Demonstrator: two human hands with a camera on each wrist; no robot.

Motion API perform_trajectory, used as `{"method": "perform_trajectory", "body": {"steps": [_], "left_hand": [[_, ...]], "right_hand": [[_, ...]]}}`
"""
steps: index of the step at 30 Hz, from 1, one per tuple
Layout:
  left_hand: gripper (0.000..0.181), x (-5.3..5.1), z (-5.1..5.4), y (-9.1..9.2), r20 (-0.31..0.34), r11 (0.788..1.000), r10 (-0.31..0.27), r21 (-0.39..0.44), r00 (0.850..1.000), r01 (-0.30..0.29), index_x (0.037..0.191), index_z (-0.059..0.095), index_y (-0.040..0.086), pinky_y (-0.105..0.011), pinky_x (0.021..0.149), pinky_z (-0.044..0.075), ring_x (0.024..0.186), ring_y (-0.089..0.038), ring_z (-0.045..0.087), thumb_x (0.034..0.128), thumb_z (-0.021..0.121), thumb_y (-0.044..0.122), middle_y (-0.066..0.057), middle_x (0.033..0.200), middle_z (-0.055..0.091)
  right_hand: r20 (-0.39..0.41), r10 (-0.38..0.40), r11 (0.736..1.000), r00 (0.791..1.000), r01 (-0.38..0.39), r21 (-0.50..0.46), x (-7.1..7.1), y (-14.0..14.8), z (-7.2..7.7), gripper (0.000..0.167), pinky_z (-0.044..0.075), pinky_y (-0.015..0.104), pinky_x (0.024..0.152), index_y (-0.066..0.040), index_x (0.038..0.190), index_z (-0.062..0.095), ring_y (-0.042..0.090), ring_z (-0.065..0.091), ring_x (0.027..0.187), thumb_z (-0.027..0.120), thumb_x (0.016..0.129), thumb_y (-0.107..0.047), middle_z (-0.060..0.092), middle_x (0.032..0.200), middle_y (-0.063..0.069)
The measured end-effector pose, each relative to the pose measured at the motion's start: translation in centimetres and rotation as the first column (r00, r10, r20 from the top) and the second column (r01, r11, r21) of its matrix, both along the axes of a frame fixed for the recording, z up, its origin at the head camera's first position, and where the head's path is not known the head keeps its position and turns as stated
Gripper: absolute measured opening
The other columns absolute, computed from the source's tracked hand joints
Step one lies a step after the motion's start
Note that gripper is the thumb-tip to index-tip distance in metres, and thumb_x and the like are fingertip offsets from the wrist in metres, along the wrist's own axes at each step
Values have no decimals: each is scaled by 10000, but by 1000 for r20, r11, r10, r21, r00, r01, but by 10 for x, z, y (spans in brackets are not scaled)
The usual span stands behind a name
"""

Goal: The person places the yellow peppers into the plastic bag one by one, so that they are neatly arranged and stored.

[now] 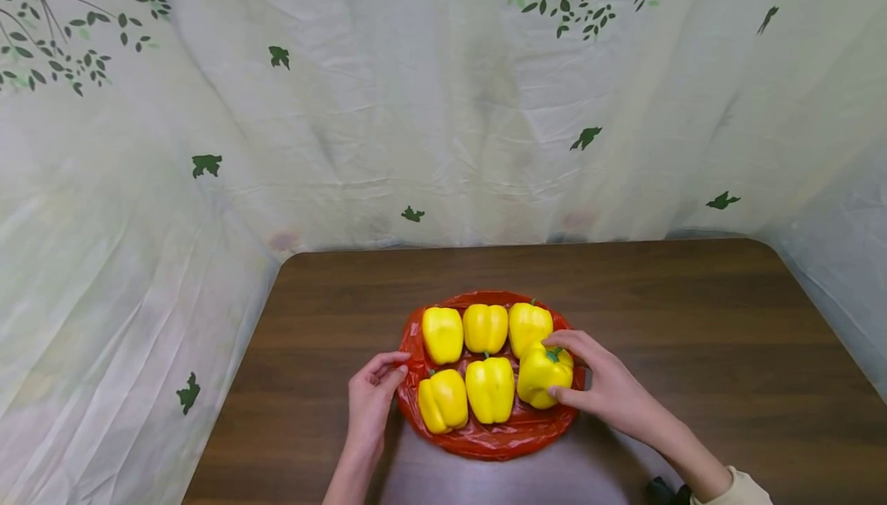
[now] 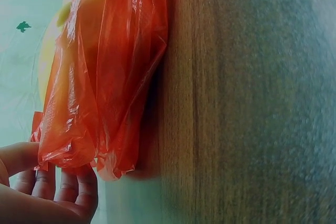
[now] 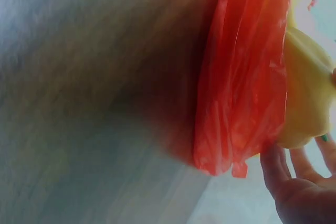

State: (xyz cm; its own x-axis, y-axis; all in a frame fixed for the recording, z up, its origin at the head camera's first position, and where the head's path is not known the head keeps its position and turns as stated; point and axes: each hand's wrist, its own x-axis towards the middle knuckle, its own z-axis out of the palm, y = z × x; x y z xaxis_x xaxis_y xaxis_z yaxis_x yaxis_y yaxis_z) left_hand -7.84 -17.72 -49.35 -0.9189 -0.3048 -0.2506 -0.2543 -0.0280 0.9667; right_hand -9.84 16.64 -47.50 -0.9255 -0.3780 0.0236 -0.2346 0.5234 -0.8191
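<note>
A red plastic bag (image 1: 499, 443) lies spread into a round, raised-rim shape, with several yellow bell peppers on it in two rows of three. My right hand (image 1: 610, 393) grips the front-right bell pepper (image 1: 537, 378), fingers at its green stem and thumb on its near side. That pepper (image 3: 307, 93) bulges above the red plastic in the right wrist view. At the left rim, my left hand (image 1: 373, 393) pinches the bag's edge between thumb and fingers. The left wrist view shows the crinkled plastic (image 2: 68, 145) between them. The bag's underside is hidden.
The brown wooden table (image 1: 693, 320) has rounded far corners. Behind it and along both sides hangs a pale curtain (image 1: 443, 128) printed with leaves. A dark object (image 1: 661, 489) sits by the right wrist at the frame's bottom edge.
</note>
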Motion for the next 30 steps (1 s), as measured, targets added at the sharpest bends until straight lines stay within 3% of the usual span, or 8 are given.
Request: {"method": "perform_trajectory", "body": {"steps": [4,9,16,21,30], "left_hand": [[200,0,0,1,-4,1000,0,12,1000,0,1110,702,18,-253,810,540,913,-231,642,925,628,31,-126,1086,676],[209,0,-1,0,-7,1000,-3,21,1000,3,1124,697,12,-254,813,538,907,-219,636,930,624,32,-121,1088,676],[214,0,-2,0,1,1000,-1,18,1000,1,1129,696,15,-254,809,537,912,-227,616,929,624,33,-121,1087,673],[215,0,-2,-1,3,1000,0,20,1000,0,1135,693,18,-257,810,538,925,-226,618,931,629,46,-120,1102,674],[212,0,0,0,-17,1000,-4,19,1000,4,1129,691,4,-251,823,533,932,-221,629,930,631,41,-129,1111,673]], "right_hand": [[-19,2,999,1000,-1,33,1,-2,0,559,524,385,877,-346,1261,565,181,507,1122,826,769,-395,500,1297,-95],[-50,16,999,999,-13,52,2,-2,0,510,505,456,915,-344,1239,584,219,502,1167,815,787,-395,499,1301,-102],[2,111,990,994,-111,82,5,-1,-3,470,485,470,951,-331,1264,584,215,486,1225,762,840,-431,513,1339,-90],[13,125,988,992,-126,90,5,-1,-4,494,460,508,973,-301,1292,586,255,459,1286,733,851,-469,540,1340,-73],[41,174,980,984,-177,93,5,1,-2,486,466,524,961,-283,1313,585,218,516,1189,707,874,-455,562,1322,-74]]}}
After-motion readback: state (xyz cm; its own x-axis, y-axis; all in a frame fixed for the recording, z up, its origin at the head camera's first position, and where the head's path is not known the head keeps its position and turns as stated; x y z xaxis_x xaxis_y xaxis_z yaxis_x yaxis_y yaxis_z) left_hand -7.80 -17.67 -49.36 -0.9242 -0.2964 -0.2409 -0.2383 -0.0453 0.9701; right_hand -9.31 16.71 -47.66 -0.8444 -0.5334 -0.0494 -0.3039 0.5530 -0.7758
